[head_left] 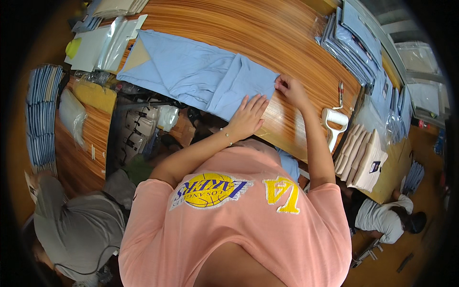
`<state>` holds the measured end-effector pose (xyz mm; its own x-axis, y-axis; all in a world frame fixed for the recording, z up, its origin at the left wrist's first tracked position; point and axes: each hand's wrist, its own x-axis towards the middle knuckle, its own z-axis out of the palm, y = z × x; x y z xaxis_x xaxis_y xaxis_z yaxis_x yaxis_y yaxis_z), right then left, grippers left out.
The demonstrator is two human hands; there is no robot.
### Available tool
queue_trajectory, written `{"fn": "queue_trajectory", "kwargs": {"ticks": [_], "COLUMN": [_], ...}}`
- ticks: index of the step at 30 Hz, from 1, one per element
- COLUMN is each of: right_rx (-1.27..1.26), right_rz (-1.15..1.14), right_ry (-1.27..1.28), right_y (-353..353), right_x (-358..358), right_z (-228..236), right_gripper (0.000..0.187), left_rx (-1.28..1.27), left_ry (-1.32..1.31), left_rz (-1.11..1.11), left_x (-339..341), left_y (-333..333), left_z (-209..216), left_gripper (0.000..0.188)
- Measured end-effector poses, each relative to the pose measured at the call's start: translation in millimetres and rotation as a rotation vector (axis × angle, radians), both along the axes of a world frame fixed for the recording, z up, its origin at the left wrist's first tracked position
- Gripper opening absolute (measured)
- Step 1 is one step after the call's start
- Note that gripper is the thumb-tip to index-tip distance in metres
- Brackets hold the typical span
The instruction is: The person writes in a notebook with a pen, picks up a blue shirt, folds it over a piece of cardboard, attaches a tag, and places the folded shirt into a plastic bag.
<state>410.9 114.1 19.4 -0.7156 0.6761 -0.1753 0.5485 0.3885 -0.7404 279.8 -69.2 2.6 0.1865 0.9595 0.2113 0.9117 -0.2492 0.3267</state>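
A light blue garment [181, 69] lies partly folded across the wooden table, wrinkled in its middle. Its right end is doubled over into a flatter layer, and a beige triangle shows at its far left corner. My left hand [248, 116] rests on the near edge of the doubled part, fingers stretched out and lying flat. At the right corner of the cloth, my right hand [290, 91] pinches the edge between thumb and fingers. What kind of garment it is cannot be made out.
A white lint roller [334, 120] lies right of my right arm. Stacks of blue packed garments [351, 43] and beige folded garments [361, 155] line the right side. Clear plastic bags [111, 43] lie left. One person [79, 229] is at lower left, another [385, 220] at lower right.
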Motion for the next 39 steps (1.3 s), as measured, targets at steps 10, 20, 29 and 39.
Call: {"fn": "queue_trajectory", "kwargs": {"ticks": [10,20,29,39], "right_rx": [-0.040,0.568,0.871,0.367], "right_rz": [0.052,0.137,0.939,1.025], "right_ry": [0.056,0.030,-0.021,-0.415], "right_y": [4.9,-6.1,15.2,6.3], "right_x": [5.1,13.5,-47.6,-59.1], "right_z": [-6.4,23.3,23.6,75.3], "right_gripper": [0.016,0.046,0.063,0.045], "left_rx": [0.058,-0.065,-0.153,-0.245], "left_ry": [0.035,-0.093,-0.090,-0.247], "left_rz": [0.142,0.254,0.185,0.139], "left_x": [1.3,-7.7,-45.0,-47.9], "left_y": [44.7,-24.5,-45.5,-47.9], "left_z": [18.3,43.6,0.2,13.6], "left_gripper": [0.009,0.070,0.109,0.054]}}
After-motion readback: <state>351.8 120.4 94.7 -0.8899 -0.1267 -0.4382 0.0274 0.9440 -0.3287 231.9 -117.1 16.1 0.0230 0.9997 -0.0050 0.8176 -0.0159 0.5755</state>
